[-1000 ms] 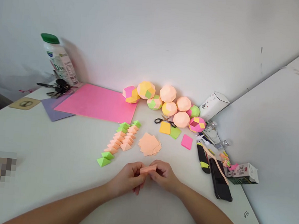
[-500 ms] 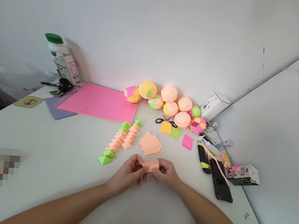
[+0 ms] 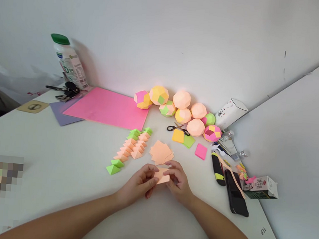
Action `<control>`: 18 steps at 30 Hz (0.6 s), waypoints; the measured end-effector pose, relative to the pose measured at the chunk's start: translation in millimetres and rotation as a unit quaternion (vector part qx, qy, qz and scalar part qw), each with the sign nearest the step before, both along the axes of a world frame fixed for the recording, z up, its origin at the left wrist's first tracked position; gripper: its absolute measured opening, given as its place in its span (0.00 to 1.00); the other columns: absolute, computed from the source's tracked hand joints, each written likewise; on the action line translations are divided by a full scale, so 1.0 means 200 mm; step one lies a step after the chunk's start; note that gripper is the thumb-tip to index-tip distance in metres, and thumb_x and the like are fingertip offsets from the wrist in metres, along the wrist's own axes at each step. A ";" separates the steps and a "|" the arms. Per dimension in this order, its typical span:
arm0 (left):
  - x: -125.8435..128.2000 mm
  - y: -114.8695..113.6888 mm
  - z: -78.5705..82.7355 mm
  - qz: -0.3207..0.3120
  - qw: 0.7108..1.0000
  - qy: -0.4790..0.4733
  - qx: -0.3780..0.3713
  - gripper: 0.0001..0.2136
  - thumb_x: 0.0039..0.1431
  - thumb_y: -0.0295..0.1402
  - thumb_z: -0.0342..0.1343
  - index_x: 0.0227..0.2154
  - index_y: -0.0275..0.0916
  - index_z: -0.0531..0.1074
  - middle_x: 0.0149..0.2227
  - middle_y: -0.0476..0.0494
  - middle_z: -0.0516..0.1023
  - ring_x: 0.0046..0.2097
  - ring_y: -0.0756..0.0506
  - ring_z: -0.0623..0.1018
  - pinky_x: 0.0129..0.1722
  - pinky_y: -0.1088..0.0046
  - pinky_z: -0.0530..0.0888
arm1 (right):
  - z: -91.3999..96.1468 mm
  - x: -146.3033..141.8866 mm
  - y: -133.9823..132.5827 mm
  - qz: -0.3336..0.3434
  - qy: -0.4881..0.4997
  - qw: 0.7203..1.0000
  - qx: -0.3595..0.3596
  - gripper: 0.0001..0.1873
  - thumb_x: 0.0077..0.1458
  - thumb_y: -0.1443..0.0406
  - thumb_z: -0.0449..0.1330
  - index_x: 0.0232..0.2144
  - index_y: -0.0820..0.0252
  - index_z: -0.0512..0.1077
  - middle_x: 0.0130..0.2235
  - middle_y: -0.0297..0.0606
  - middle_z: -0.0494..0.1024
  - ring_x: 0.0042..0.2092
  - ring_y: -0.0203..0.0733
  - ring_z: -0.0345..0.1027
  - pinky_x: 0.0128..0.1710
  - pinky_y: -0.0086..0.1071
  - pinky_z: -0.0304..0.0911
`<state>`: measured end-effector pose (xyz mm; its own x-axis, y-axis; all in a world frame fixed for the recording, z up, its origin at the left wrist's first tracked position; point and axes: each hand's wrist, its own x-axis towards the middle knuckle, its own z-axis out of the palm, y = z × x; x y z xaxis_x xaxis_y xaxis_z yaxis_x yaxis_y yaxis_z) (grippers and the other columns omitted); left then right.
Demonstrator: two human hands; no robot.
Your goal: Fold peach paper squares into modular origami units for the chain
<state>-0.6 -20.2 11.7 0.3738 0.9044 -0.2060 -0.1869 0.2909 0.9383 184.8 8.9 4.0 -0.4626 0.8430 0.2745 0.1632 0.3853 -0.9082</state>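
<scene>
My left hand (image 3: 138, 184) and my right hand (image 3: 178, 182) meet low over the white table (image 3: 60, 163), both pinching a small folded peach paper piece (image 3: 162, 176). Just beyond the hands lies a loose stack of peach paper squares (image 3: 160, 152). To its left run two rows of folded peach and green paper units (image 3: 130, 148). Further back, against the wall, sits a cluster of paper polyhedron balls (image 3: 182, 112) in peach, yellow, pink and green.
A pink sheet (image 3: 107, 108) lies over purple paper, with a green-capped bottle (image 3: 68, 62) and keys (image 3: 67, 90) behind. Scissors (image 3: 177, 128), yellow, green and pink sticky notes, a black phone (image 3: 235, 191), a highlighter (image 3: 218, 169) and a small carton (image 3: 261, 186) crowd the right side.
The peach paper was a narrow strip held between both hands; now it shows a broader flat face, and the hands have shifted slightly away from me.
</scene>
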 end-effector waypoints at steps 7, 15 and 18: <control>-0.02 -0.01 0.05 -0.039 0.992 0.106 0.061 0.15 0.58 0.45 0.47 0.32 0.39 0.71 0.18 0.54 0.59 0.21 0.52 0.60 0.21 0.76 0.59 | 0.06 -0.01 -0.01 -0.010 -0.007 0.997 -0.078 0.15 0.56 0.57 0.54 0.23 0.60 0.67 0.28 0.38 0.69 0.30 0.37 0.62 0.29 0.31 0.60; -0.02 0.00 0.04 -0.061 0.998 0.020 0.014 0.15 0.59 0.46 0.46 0.28 0.39 0.62 0.22 0.54 0.62 0.22 0.54 0.60 0.21 0.78 0.58 | 0.06 -0.01 -0.01 0.000 -0.038 0.990 -0.136 0.16 0.53 0.57 0.56 0.19 0.61 0.63 0.21 0.30 0.60 0.23 0.31 0.51 0.22 0.27 0.49; -0.02 0.00 0.03 -0.064 0.998 0.005 -0.009 0.14 0.57 0.44 0.51 0.29 0.38 0.61 0.23 0.55 0.62 0.22 0.55 0.61 0.21 0.79 0.57 | 0.07 -0.01 -0.01 0.001 -0.034 0.988 -0.154 0.17 0.52 0.56 0.57 0.19 0.61 0.61 0.20 0.29 0.57 0.22 0.30 0.48 0.22 0.27 0.47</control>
